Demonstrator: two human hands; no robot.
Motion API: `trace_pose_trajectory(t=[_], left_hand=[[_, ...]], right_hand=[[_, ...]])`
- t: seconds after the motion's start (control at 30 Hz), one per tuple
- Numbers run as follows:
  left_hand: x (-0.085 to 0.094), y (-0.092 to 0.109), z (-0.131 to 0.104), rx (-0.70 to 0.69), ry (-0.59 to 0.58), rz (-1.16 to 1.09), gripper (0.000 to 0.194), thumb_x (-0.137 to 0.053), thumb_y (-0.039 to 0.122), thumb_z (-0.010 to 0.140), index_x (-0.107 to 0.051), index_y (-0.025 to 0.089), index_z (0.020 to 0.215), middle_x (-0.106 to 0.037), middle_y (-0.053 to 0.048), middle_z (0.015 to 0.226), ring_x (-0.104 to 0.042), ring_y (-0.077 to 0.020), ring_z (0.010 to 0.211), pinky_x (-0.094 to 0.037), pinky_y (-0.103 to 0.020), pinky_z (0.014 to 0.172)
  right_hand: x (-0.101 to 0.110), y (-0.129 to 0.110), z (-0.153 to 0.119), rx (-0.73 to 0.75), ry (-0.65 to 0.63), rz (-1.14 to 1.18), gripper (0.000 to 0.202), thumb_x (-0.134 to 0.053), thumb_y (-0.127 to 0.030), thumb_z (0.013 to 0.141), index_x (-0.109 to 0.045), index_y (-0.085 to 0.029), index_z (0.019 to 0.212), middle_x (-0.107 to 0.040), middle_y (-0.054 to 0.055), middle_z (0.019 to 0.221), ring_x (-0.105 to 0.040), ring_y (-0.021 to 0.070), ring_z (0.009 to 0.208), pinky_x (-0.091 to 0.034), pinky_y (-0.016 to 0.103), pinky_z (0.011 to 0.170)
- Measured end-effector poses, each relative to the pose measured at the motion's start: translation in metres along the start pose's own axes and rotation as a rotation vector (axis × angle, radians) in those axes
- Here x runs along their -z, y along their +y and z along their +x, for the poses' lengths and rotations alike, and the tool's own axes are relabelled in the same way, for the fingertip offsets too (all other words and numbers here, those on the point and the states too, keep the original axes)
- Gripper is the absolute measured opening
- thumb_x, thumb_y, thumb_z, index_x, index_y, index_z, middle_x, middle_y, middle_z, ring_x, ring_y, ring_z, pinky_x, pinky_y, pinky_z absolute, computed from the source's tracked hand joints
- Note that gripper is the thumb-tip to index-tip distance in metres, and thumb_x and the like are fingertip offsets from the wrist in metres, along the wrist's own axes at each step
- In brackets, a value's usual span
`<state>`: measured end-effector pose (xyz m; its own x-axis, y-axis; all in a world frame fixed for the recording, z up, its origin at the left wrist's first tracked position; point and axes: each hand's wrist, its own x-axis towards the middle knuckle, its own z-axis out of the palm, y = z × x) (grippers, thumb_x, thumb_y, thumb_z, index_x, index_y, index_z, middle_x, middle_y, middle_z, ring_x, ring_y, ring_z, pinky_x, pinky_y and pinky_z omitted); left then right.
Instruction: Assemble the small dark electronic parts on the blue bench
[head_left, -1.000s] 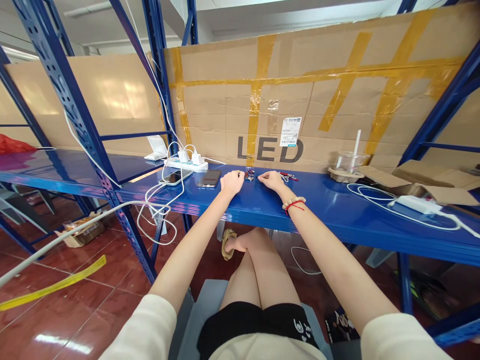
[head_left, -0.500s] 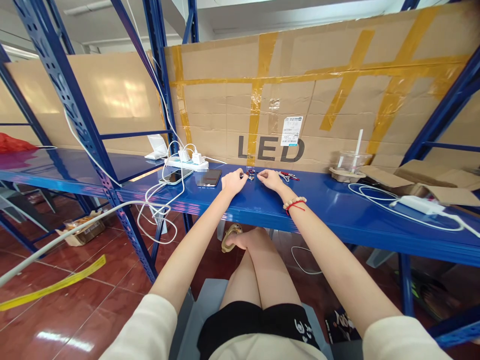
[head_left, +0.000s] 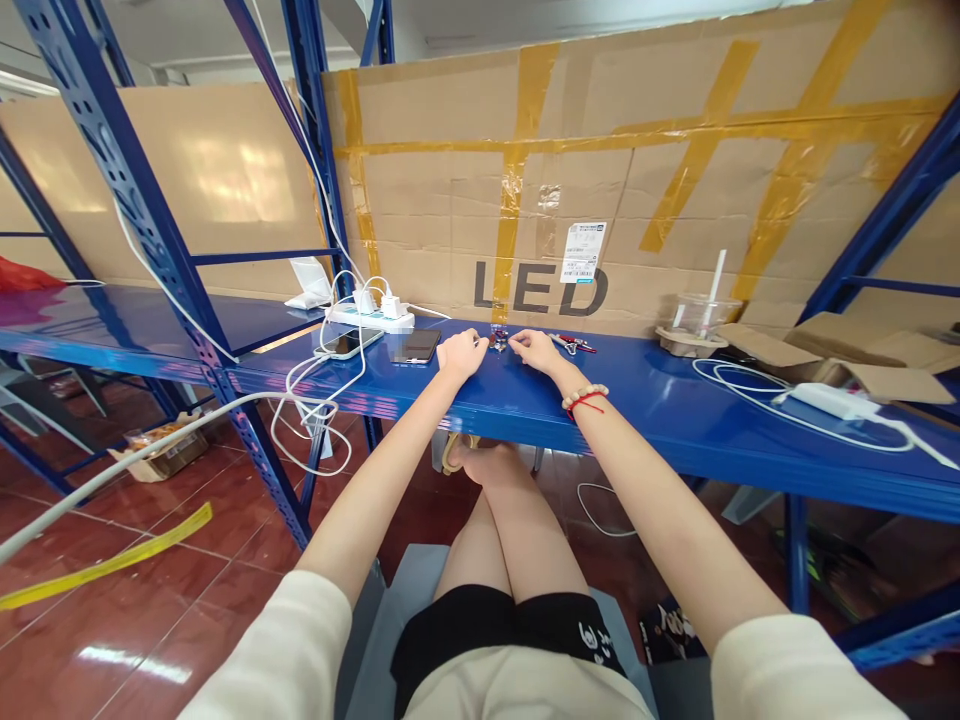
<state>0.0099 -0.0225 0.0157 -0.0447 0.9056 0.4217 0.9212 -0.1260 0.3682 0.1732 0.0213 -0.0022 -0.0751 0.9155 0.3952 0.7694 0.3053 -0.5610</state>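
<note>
My left hand [head_left: 463, 352] rests on the blue shelf [head_left: 517, 398] with its fingers curled together; what they hold, if anything, is too small to make out. Just right of it lies a small cluster of shiny red and silver pieces [head_left: 499, 340], too tiny to name. On the other side of that cluster, my right hand [head_left: 534, 350] has thumb and fingertips pinched close to the pieces, and I cannot see what is between them. Beyond the right hand lie a red pen-like tool and some silver metal pieces [head_left: 576, 344].
Left of my hands are a dark phone [head_left: 415, 347], another phone [head_left: 351, 343] and a white power strip [head_left: 367, 318] with tangled cables. To the right stand a clear plastic cup [head_left: 703, 318], a white adapter [head_left: 836, 402] and an open cardboard box [head_left: 862, 350]. Taped cardboard [head_left: 450, 200] walls the back.
The view has tilted slightly downward. A dark object showing at my left fingers earlier is no longer visible there. My right hand stays beside the small pieces, still pinched.
</note>
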Motion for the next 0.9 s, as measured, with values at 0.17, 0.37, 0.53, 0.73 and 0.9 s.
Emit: trace_pose_trajectory(t=[0.17, 0.37, 0.53, 0.73, 0.9], left_hand=[[0.0, 0.001, 0.0, 0.024, -0.004, 0.018, 0.035, -0.037, 0.04, 0.08, -0.067, 0.021, 0.082, -0.067, -0.009, 0.094, -0.058, -0.0237, 0.097, -0.042, -0.032, 0.082], [0.002, 0.0, 0.0, 0.051, -0.004, 0.014, 0.038, -0.031, 0.037, 0.084, -0.065, 0.02, 0.09, -0.066, -0.01, 0.098, -0.058, -0.0227, 0.097, -0.041, -0.032, 0.084], [0.003, 0.0, -0.002, 0.003, -0.026, -0.001, 0.038, -0.027, 0.035, 0.086, -0.062, 0.021, 0.092, -0.066, -0.007, 0.1, -0.057, -0.0213, 0.099, -0.04, -0.032, 0.085], [0.003, -0.001, -0.004, -0.16, -0.085, -0.118, 0.037, -0.025, 0.034, 0.087, -0.044, 0.026, 0.118, -0.064, -0.003, 0.103, -0.057, -0.0198, 0.1, -0.04, -0.032, 0.086], [0.004, -0.003, -0.005, -0.235, -0.121, -0.151, 0.04, -0.023, 0.033, 0.087, -0.037, 0.027, 0.123, -0.064, -0.003, 0.099, -0.058, -0.0203, 0.098, -0.041, -0.035, 0.086]], right_hand=[[-0.001, -0.004, -0.001, 0.097, -0.062, 0.104, 0.033, -0.055, -0.023, 0.08, -0.057, -0.013, 0.112, -0.067, 0.005, 0.073, -0.057, 0.0093, 0.052, -0.046, 0.021, 0.059], [0.001, -0.01, -0.003, 0.169, -0.106, 0.067, 0.021, -0.05, -0.025, 0.083, -0.066, -0.013, 0.089, -0.065, 0.004, 0.072, -0.054, 0.0075, 0.048, -0.045, 0.02, 0.059], [-0.001, -0.014, -0.003, 0.239, -0.091, 0.19, 0.032, -0.045, -0.031, 0.085, -0.066, -0.01, 0.072, -0.06, 0.003, 0.06, -0.051, 0.0093, 0.05, -0.042, 0.02, 0.055], [-0.002, -0.019, -0.002, 0.176, -0.063, 0.443, 0.027, -0.051, -0.023, 0.08, -0.064, -0.01, 0.099, -0.063, 0.005, 0.074, -0.048, 0.0087, 0.054, -0.04, 0.019, 0.052], [-0.003, -0.017, -0.001, 0.122, -0.001, 0.409, 0.021, -0.052, -0.023, 0.08, -0.066, -0.01, 0.09, -0.062, 0.004, 0.067, -0.048, 0.009, 0.053, -0.04, 0.021, 0.054]])
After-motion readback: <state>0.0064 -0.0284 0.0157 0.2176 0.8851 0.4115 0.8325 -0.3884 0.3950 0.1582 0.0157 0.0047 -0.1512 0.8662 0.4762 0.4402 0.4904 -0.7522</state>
